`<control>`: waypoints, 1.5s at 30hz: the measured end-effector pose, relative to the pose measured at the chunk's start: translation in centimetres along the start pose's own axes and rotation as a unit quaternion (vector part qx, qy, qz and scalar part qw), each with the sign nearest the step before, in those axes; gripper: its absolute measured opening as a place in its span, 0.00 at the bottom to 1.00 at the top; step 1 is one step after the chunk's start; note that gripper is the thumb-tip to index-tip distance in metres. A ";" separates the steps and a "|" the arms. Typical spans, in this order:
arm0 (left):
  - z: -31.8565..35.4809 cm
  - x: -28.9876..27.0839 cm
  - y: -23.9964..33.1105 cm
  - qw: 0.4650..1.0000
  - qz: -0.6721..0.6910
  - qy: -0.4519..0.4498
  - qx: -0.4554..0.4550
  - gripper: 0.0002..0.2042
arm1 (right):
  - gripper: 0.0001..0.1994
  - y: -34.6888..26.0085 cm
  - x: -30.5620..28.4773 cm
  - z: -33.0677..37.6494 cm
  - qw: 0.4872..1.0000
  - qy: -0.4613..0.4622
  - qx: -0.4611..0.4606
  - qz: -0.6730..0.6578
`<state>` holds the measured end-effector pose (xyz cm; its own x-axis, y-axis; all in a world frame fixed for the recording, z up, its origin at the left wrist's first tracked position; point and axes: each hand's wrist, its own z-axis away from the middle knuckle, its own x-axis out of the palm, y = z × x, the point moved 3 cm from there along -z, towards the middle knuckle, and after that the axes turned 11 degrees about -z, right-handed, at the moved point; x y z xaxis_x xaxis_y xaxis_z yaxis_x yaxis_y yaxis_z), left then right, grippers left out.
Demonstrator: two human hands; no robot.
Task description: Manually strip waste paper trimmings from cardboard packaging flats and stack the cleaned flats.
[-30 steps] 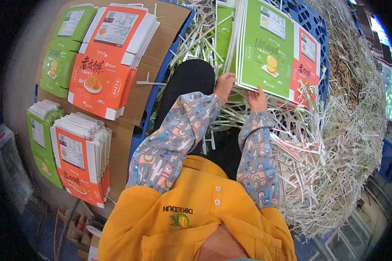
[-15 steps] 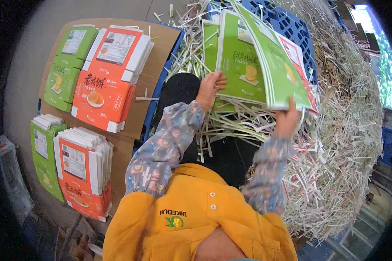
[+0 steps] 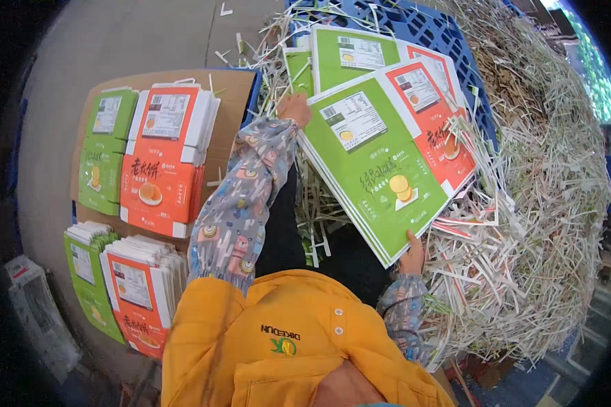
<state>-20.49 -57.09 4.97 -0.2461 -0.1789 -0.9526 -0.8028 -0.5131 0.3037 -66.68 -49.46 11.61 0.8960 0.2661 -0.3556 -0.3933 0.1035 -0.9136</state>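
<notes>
**A:** Two hands were on the one stack of flat green and orange printed cardboard sheets point(image 3: 387, 159). The left hand point(image 3: 294, 108) was closed on its upper left corner, and the right hand point(image 3: 412, 254) pinched its lower edge, thumb lying on the green face.

**B:** Where did the stack sit?

**A:** Tilted above the heap of pale shredded paper strips point(image 3: 550, 224), in front of the person's chest. More green and orange sheets point(image 3: 349, 57) lay just behind it, against the blue plastic lattice pallet point(image 3: 421, 27).

**B:** What crowded it?

**A:** The strips pressed in at the right and under the lower edge. The left forearm, in a patterned sleeve point(image 3: 241, 203), crossed the gap beside the stack.

**B:** And to the left?

**A:** A brown cardboard sheet point(image 3: 231, 95) lay on the grey floor point(image 3: 136, 41), carrying piles of folded orange cartons point(image 3: 159, 159) and green cartons point(image 3: 102, 152). Nearer piles point(image 3: 132, 292) lay below them. Bare floor showed beyond the cardboard's top edge.
</notes>
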 end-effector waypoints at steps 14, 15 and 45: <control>6.3 -3.5 1.8 0.971 0.107 0.213 0.014 0.19 | 0.16 1.2 1.0 -2.3 0.854 0.075 0.190 -0.478; 7.9 -5.4 2.2 0.949 0.184 0.258 0.007 0.21 | 0.16 -0.7 1.5 -2.3 0.835 0.063 0.170 -0.520; 19.4 -6.5 11.0 0.540 0.781 -0.178 -0.258 0.17 | 0.12 -8.0 9.6 -1.1 0.680 -0.020 0.142 -0.719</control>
<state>-38.23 -45.24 14.16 -0.5671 -0.6061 0.5577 0.7708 -0.1520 0.6186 -54.72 -48.78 15.34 0.3935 -0.2802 0.8756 0.8536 0.4650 -0.2348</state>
